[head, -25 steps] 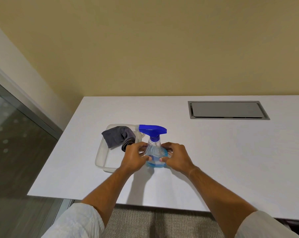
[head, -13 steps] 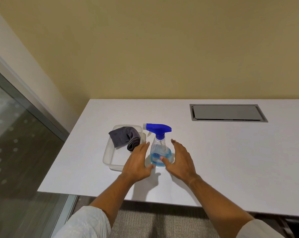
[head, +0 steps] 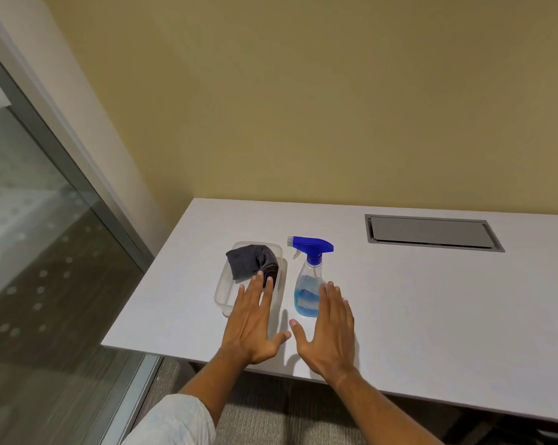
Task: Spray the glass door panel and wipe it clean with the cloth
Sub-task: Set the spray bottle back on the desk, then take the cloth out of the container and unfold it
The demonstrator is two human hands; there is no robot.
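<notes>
My left hand (head: 253, 319) is spread flat with straight fingers, palm down, holding nothing. It hovers over the near end of a clear rectangular plastic tub (head: 223, 289) that sits on the white tabletop (head: 431, 316). My right hand (head: 330, 334) is the same: fingers straight and together, thumb splayed toward the left one, nothing in it. It sits just to the right of the clear plastic spray bottle with a blue trigger head (head: 308, 284); from this angle I cannot tell whether my fingertips touch the bottle or merely lie beside it.

The bottle stands upright on the table, just right of the tub, its nozzle pointing left and pale blue liquid filling roughly the lower half. In the far end of the tub lies a rumpled dark grey cloth (head: 250, 261), part of it draped against the tub's back wall.

The glass door panel (head: 43, 252) stands to my left, well apart from the table's left edge, framed by a grey metal strip (head: 69, 168). Farther right in the tabletop is a grey rectangular recessed cable hatch (head: 431, 232). A beige wall (head: 303, 107) rises behind the table. A white sleeve (head: 178, 422) covers my left upper arm.
</notes>
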